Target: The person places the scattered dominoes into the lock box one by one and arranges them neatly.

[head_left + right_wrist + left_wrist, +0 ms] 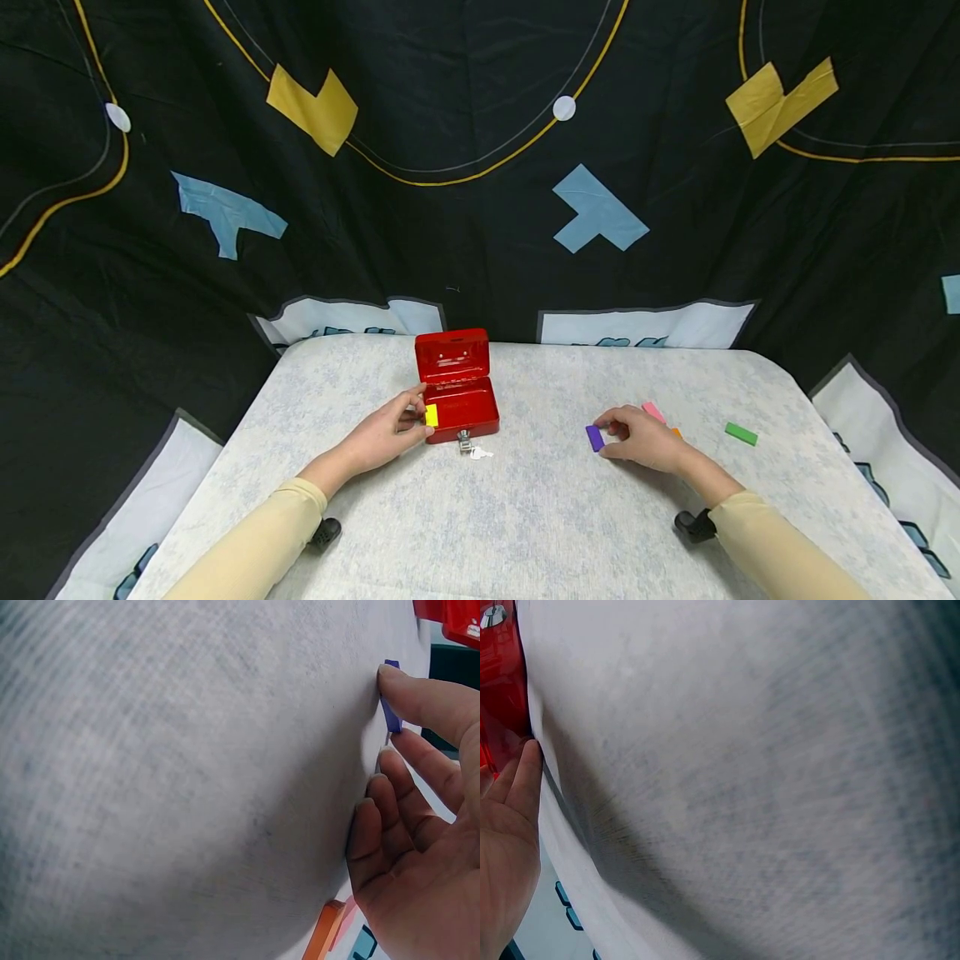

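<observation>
A red metal cash box (465, 408) stands on the table, its lid (452, 354) raised. At the box's left side my left hand (382, 433) pinches a yellow block (431, 416) between thumb and fingers, over the box's left edge. That block is hidden in the left wrist view, where the hand (510, 832) is beside the red wall. Well to the right of the box, my right hand (641, 437) pinches a purple block (595, 438) by its ends. In the right wrist view the purple block (391, 709) is at or just above the tablecloth; I cannot tell which.
Behind the right hand lie a pink block (652, 412) and an orange block (677, 432), both partly hidden. A green block (741, 433) lies farther right. A silver padlock (464, 442) is at the box's front, with keys (481, 452) beside it. Dark cloth (487, 250) hangs behind the table.
</observation>
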A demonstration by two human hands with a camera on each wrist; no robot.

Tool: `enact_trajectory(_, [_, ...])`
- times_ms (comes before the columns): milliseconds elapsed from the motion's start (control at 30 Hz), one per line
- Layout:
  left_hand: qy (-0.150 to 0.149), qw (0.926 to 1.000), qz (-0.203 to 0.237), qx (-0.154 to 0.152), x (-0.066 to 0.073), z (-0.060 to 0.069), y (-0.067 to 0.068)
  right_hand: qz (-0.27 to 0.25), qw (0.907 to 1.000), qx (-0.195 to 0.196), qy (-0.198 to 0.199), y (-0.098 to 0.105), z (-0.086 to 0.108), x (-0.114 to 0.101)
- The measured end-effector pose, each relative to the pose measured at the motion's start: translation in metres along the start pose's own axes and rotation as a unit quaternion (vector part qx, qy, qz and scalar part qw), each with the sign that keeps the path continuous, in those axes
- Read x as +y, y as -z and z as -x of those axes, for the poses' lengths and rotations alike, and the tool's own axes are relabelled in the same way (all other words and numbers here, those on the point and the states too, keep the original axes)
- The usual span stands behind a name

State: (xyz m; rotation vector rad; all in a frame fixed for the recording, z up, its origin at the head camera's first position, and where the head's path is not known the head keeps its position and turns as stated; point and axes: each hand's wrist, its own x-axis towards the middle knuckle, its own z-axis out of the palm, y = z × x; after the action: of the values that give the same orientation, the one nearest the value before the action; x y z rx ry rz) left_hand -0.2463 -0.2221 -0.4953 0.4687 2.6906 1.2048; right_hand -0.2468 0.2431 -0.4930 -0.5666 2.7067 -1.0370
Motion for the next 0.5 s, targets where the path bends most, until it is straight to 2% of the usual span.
enact_trajectory(167, [-0.002,1.0,0.004,-0.001,0.001,-0.0001,0.0005,-0.011,0.9999,0.001,-0.008,-0.0029,-0.0012,0.0001])
enact_trajectory(500, [-0.001,1.0,0.004,0.0,-0.0001,-0.0002,0.0002,-0.096,0.995,-0.006,-0.027,-0.0008,0.004,-0.0027])
